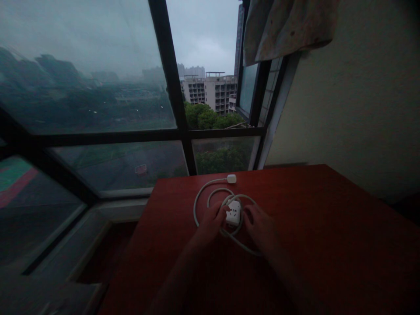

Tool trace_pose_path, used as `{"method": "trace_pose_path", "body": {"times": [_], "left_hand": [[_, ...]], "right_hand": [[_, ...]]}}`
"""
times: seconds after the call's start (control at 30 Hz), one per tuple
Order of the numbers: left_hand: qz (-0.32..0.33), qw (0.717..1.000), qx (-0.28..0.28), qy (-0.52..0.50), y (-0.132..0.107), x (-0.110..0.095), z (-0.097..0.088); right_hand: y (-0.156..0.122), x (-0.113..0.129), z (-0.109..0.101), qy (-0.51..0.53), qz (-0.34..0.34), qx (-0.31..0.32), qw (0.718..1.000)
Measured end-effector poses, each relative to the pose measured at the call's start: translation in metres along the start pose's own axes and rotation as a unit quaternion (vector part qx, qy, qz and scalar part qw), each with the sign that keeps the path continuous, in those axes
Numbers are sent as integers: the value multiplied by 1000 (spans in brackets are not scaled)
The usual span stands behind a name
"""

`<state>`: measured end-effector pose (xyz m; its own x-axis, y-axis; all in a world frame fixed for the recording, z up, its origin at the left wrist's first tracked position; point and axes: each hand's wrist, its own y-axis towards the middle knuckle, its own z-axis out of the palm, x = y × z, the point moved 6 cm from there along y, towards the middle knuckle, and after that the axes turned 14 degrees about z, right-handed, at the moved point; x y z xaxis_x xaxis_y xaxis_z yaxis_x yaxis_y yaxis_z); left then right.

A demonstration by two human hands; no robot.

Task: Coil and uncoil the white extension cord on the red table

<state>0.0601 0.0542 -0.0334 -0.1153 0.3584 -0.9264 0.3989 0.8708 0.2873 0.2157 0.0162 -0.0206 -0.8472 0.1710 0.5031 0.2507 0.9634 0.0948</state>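
A white power strip (233, 213) with socket slots in its top lies on the table, ringed by loops of its pale grey cord (195, 202). On the strip's left side is my left hand (213, 220), its thumb and fingers closed on the cord against the strip's edge. My right hand (261, 226) is at the right with curled fingers, where a cord loop runs into its grasp; the exact contact is partly hidden. Farther back, the white plug end (231, 178) rests near the table's far edge. One stretch of cord passes beneath my right wrist.
The reddish-brown table (305, 205) reaches to the dark-framed window (141, 136). One window sash (248, 89) stands open at the right, under a hanging cloth (288, 28). A plain wall (354, 100) borders the right side, and a low ledge (121, 211) lies left of the table.
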Motion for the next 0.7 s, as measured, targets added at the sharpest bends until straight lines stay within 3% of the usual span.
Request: {"method": "trace_pose_path", "body": {"times": [0.13,0.3,0.47,0.7], "left_hand": [[18,999,-6,28,2,-10,-2],[64,991,-33,117,4,-23,-9],[91,975,-56,194,2,-22,-13],[97,969,-36,226,2,-19,-15]], "right_hand": [[-9,25,2,-53,-64,45,996],[-14,35,14,-136,-27,69,988],[-17,41,23,-181,-24,71,981],[-7,44,28,-194,-47,96,975]]}}
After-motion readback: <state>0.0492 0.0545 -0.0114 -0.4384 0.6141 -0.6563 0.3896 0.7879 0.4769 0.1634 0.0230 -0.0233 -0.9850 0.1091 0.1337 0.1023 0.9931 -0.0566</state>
